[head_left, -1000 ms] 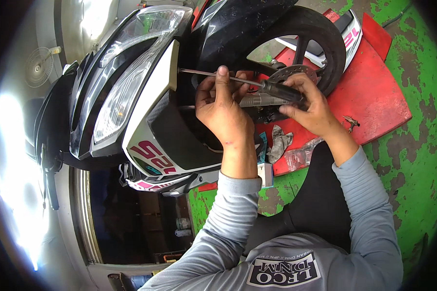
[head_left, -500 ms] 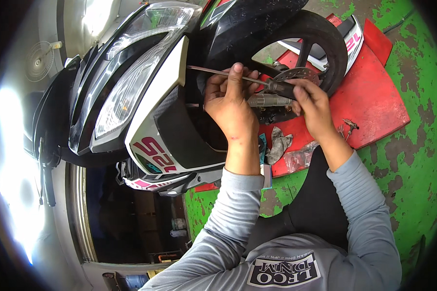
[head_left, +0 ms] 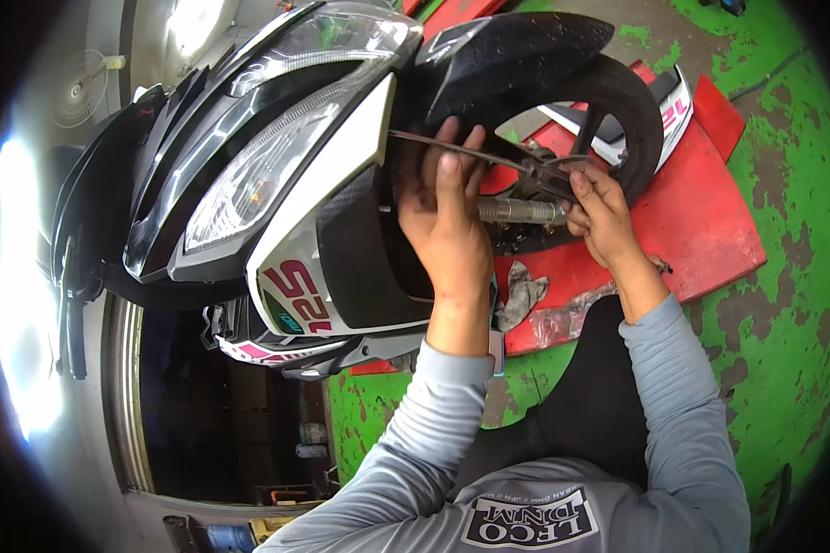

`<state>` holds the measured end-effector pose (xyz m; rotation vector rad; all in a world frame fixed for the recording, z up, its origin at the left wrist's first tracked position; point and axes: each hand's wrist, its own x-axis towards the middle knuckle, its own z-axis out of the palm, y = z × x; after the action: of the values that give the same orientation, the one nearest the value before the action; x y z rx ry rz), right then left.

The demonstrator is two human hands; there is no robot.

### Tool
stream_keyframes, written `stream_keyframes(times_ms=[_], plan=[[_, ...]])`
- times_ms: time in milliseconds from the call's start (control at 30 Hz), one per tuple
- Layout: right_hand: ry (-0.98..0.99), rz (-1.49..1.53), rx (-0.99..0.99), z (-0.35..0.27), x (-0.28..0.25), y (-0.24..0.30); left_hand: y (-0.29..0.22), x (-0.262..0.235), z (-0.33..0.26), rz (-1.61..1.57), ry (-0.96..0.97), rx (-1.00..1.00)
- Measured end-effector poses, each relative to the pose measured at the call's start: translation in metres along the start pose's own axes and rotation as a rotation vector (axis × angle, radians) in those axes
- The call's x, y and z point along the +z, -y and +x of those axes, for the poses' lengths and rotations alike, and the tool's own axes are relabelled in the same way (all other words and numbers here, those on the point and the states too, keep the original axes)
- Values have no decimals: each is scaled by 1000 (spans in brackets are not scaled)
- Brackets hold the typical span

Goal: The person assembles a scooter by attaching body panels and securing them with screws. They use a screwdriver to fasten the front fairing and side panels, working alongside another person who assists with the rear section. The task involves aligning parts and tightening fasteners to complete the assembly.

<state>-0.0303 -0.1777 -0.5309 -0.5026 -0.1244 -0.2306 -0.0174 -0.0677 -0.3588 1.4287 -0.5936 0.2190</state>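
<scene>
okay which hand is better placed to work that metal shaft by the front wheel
Probably the right hand: its fingers already touch the end of the metal shaft at the front wheel. The left hand rests near the thin cable.

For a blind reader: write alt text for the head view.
Seen from above, a person's left hand and right hand work at the front wheel of a black-and-white scooter, around a metal fork tube. The right hand grips a dark tool; the wheel stands on a red ramp over a green floor.
</scene>
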Motion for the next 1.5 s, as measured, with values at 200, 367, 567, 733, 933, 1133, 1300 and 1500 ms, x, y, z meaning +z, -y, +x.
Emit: stream_keyframes(times_ms=[200, 367, 567, 733, 933, 1133, 1300, 1500], plan=[[73, -90, -98, 5, 5, -3, -17, 7, 2, -218, -36, 54], [106, -16, 35, 7, 6, 6, -22, 10, 2, -257, -77, 44], [73, -53, 107, 10, 13, 12, -17, 4, 6, -236, -20, 64], [-6, -159, 62, 4, -1, 14, -12, -25, 0, -223, 165, 32], [-89, -234, 16, -86, -79, 49, 6, -86, -101, -126, 219, -405], [-276, -408, -131, -181, -88, 68, 142, -227, -241, 519, 31, -814], [-242, -768, 95, -232, -98, 81, 202, -281, -309, 776, 187, -1033], [-194, -860, 126, -233, -59, 57, 185, -296, -303, 652, 123, -1246]])
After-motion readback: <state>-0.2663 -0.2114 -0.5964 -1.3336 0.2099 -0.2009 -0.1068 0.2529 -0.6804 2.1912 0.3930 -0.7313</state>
